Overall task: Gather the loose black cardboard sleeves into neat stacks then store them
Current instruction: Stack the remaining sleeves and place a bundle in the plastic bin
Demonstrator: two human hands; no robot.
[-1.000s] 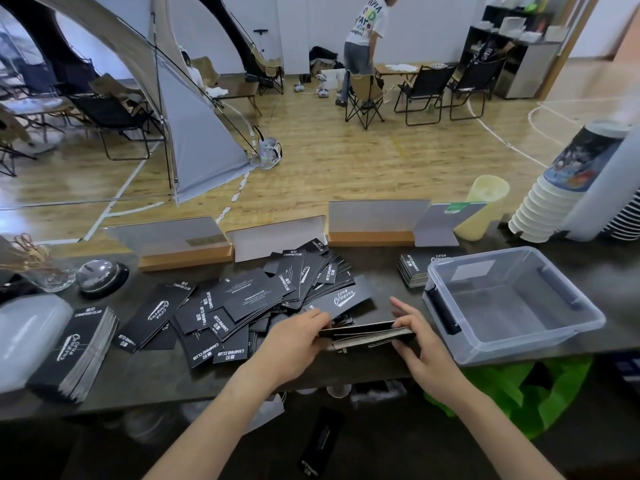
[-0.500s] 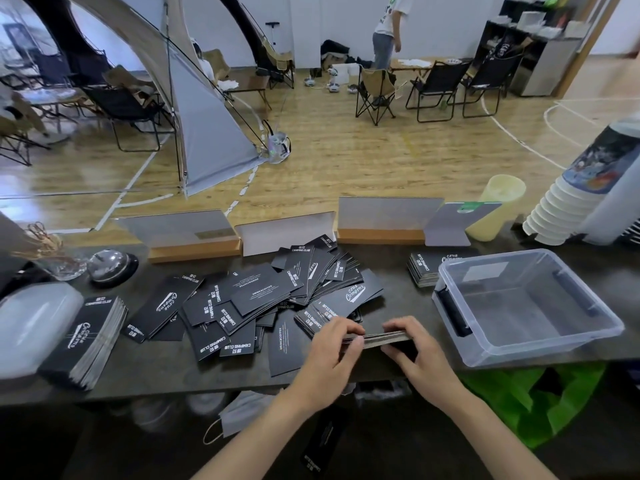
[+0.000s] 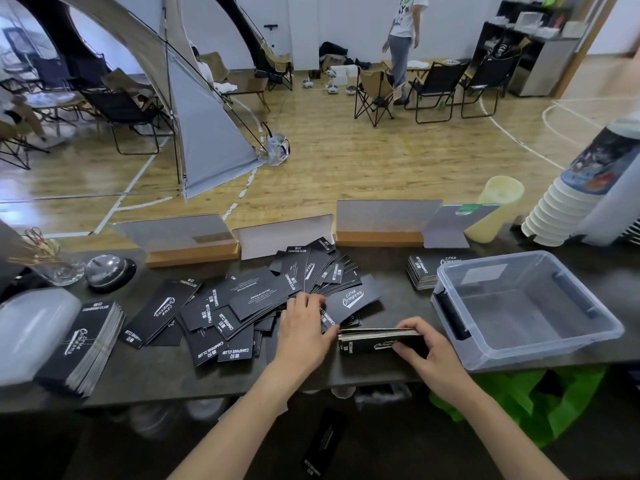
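Observation:
A loose heap of black cardboard sleeves [image 3: 249,303] with white print is spread over the middle of the dark counter [image 3: 156,372]. My right hand [image 3: 424,351] grips a small stack of sleeves [image 3: 375,339] on its edge near the counter's front. My left hand [image 3: 303,327] rests on the heap, fingertips on a loose sleeve [image 3: 353,301], thumb near the held stack. A neat stack [image 3: 88,341] lies at the left, another stack [image 3: 424,270] behind the clear plastic bin [image 3: 588,336], which holds nothing.
Wooden card holders [image 3: 379,237] line the counter's far edge. A service bell [image 3: 104,270] and a glass jar [image 3: 52,265] sit at the left, stacked paper cups [image 3: 568,202] at the right. One sleeve [image 3: 323,441] lies below the counter beside a green bag [image 3: 519,396].
My left hand has left the held stack and moved up-left onto the loose heap. My right hand now holds the stack alone, tilted on its edge.

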